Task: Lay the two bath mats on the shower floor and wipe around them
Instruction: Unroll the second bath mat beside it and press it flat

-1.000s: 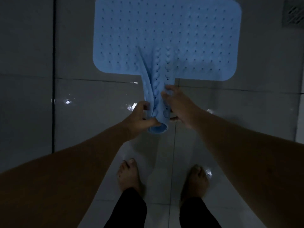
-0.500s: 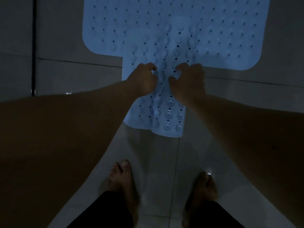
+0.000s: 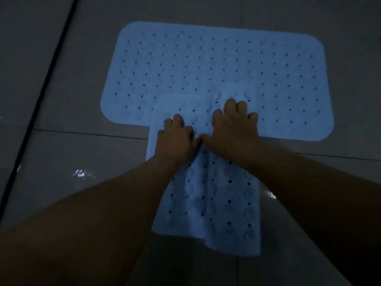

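Note:
A light-blue perforated bath mat [image 3: 206, 65] lies flat on the grey tiled floor, its long side running left to right. A second blue mat [image 3: 222, 203], folded lengthwise with its suction cups facing up, runs from the first mat's near edge toward me and overlaps that edge. My left hand [image 3: 175, 139] and my right hand [image 3: 233, 129] sit side by side on the far part of the second mat. Both have curled fingers gripping its folds where it overlaps the first mat.
Grey floor tiles [image 3: 72, 153] surround the mats, with wet glints at the left [image 3: 81, 173] and right [image 3: 270, 194]. A dark groove or joint [image 3: 41, 96] runs diagonally along the left. The light is dim.
The second mat has opened wider from a tight roll and moved farther onto the first mat. Both hands slid forward along it. The camera has dropped closer; my feet are out of view.

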